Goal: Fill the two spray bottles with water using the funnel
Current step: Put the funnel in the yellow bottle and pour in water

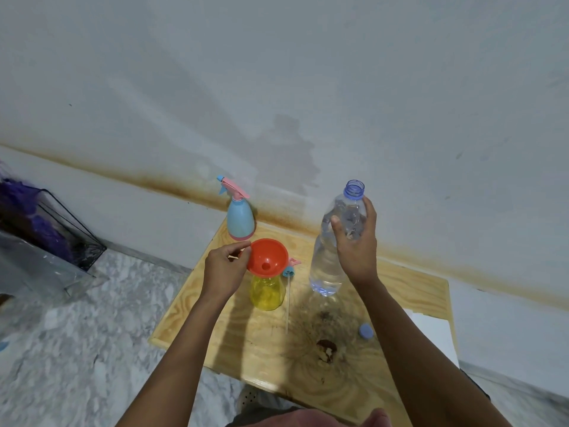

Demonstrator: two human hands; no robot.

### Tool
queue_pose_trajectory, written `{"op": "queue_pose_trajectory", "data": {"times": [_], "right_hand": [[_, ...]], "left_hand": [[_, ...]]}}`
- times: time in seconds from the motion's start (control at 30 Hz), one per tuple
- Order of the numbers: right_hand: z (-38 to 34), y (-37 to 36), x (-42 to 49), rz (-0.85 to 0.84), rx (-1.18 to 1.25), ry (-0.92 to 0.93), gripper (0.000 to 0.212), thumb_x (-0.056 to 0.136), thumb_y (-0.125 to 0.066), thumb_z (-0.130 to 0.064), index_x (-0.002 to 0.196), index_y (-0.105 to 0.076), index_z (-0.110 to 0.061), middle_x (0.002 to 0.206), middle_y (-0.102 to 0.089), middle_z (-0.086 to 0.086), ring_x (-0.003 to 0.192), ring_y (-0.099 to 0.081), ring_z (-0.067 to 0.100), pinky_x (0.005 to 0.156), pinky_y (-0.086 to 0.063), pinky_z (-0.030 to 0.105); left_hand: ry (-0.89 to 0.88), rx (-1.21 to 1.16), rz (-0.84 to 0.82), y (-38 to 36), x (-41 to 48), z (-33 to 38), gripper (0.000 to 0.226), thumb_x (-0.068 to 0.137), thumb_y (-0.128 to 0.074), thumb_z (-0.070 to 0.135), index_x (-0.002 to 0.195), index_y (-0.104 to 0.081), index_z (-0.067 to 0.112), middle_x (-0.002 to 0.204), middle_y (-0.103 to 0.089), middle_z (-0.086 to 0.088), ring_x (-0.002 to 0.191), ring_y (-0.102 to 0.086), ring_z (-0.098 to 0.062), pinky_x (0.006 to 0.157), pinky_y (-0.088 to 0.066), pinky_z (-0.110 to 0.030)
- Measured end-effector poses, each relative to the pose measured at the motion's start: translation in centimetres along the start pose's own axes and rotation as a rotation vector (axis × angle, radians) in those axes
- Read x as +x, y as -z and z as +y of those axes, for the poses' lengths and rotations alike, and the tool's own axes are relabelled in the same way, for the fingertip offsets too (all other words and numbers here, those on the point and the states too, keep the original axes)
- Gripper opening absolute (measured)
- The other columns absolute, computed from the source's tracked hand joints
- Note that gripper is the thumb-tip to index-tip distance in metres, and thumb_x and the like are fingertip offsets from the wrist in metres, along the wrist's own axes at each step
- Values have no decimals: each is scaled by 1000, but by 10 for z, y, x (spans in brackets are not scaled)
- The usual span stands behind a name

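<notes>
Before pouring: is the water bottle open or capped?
Open: the water bottle has a bare neck; a blue cap lies on the table.

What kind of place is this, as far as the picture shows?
Probably a plain room in a home, though not certain: a wooden table stands on a marble-patterned floor against a white wall with a brown stain along its base.

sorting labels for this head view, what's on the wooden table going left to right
pale blue plastic spray bottle → orange plastic funnel sitting in the yellow translucent spray bottle → detached pink-and-blue spray head → clear plastic water bottle → round blue bottle cap
</notes>
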State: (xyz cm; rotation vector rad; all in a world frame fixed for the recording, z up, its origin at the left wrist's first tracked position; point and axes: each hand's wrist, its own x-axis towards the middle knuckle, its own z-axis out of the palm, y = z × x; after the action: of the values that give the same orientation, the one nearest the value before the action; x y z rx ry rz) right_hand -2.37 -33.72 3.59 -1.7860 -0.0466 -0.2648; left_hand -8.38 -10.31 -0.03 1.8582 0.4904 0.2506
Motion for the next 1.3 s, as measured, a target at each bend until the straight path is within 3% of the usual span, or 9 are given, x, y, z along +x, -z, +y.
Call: {"op": "queue_pose_trajectory", "data": {"times": [0.13, 0.3, 0.4, 0.53, 0.7, 0.8, 0.9, 1.03, 1.3], "right_hand": [[9, -6, -4, 26, -36, -8, 63, 93, -66, -31, 143, -28, -41, 138, -43, -19, 115, -34, -32, 95, -35, 7], [21, 1, -6, 86, -2, 9, 67, 90, -68, -30, 146, -30, -31, 145, -46, -6, 133, -45, 5, 107, -42, 27], [18, 1, -5, 50, -22, -23, 75, 87, -72, -31, 148, -28, -29, 144, -42, -11, 131, -40, 2, 103, -37, 18], [24, 1, -7, 70, -69, -13, 80, 84, -75, -40, 149, -29, -29, 150, -41, -6, 139, -38, 9, 113, -40, 37], [8, -8, -31, 408, -339, 336, 59, 81, -74, -30, 130, -51, -6, 126, -48, 19, 119, -49, 25, 99, -45, 31], [3, -24, -49, 239, -401, 580, 29, 86, -63, -28, 112, -57, -15, 104, -57, 9, 98, -52, 16, 78, -48, 27], [0, -44, -57, -88, -472, 320, 26, 90, -61, -32, 115, -60, -25, 104, -55, -7, 86, -52, 2, 66, -46, 19], [4, -59, -48, -320, -228, -281, 34, 94, -59, -40, 124, -61, -22, 111, -64, -1, 97, -64, 13, 84, -54, 31], [6, -63, -39, -381, -294, -260, 12, 93, -59, -25, 102, -68, -25, 84, -69, -3, 82, -68, 16, 77, -56, 35]], "left_hand": [[12, -2, 1, 1, -1, -1, 19, 92, -66, 18, 107, -77, 17, 86, -71, 1, 85, -69, -23, 83, -59, -41], [19, 1, 7, 2, -3, -1, 18, 92, -67, 19, 106, -77, 18, 86, -71, 2, 85, -69, -23, 81, -58, -39], [28, -9, 4, 1, -4, 2, 17, 92, -67, 18, 106, -77, 18, 86, -71, 3, 85, -68, -23, 81, -58, -38], [40, -15, 1, 2, -5, 2, 15, 91, -67, 19, 104, -77, 20, 86, -71, -1, 85, -69, -28, 80, -58, -40], [52, -27, 0, 3, -6, 0, 15, 91, -68, 20, 103, -77, 23, 88, -72, -3, 86, -69, -31, 82, -59, -44], [54, -35, -6, 2, -6, 0, 15, 91, -68, 21, 103, -76, 25, 87, -71, -3, 85, -69, -30, 83, -59, -44], [57, -42, -17, 3, -6, -2, 15, 91, -67, 22, 102, -76, 27, 87, -71, -2, 85, -70, -31, 83, -59, -46], [65, -61, -39, 6, -5, -6, 16, 91, -68, 23, 103, -77, 28, 88, -72, -2, 84, -70, -33, 84, -59, -48], [86, -156, -97, 13, -3, -9, 16, 90, -70, 20, 101, -76, 29, 90, -74, 0, 85, -73, -28, 89, -58, -46]]}}
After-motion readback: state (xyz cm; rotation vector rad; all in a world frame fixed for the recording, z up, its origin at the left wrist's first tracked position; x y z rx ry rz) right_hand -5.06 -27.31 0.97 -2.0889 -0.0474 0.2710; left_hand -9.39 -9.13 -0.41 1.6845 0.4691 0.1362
